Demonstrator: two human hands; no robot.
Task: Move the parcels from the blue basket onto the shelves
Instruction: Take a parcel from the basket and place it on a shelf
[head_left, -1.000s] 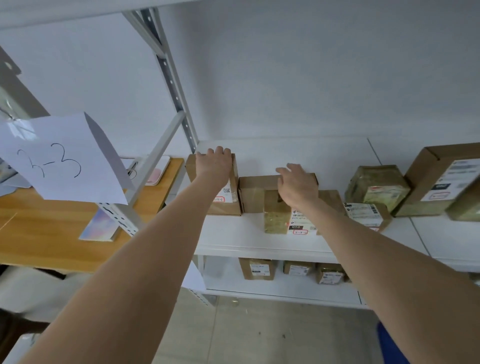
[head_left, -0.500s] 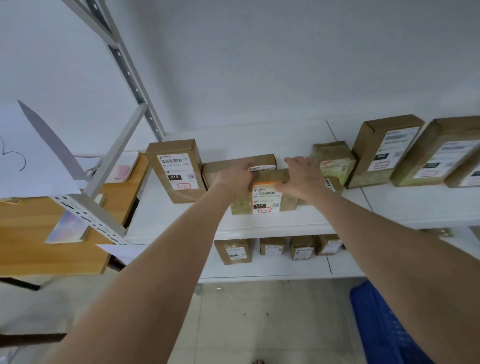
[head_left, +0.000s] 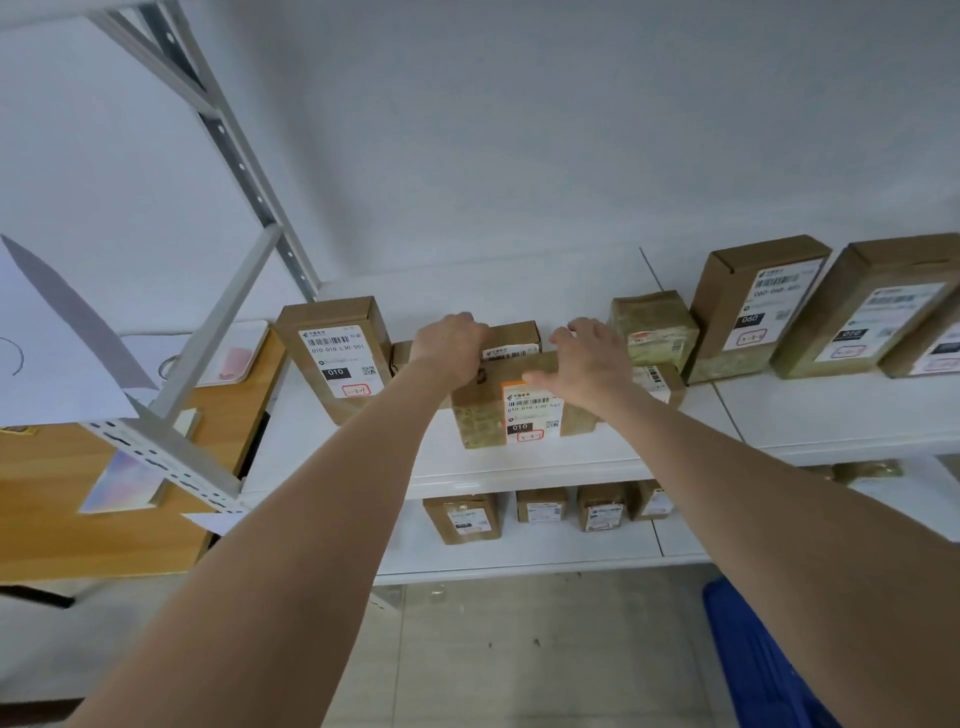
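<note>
A small brown parcel with an orange-edged label stands on the white shelf, near its front edge. My left hand grips the parcel's top left corner with curled fingers. Over its top right edge my right hand curls, thumb on the front face. A second small parcel sits right behind it, partly hidden by my hands. The blue basket shows only a corner at the bottom right, on the floor.
An upright labelled parcel stands to the left, a tape-wrapped parcel and larger boxes to the right. Several small parcels line the lower shelf. A metal upright and a wooden desk are at left.
My left hand left the upright parcel at the left and came to the middle parcel. Both hands now hold that parcel. The camera has turned rightward.
</note>
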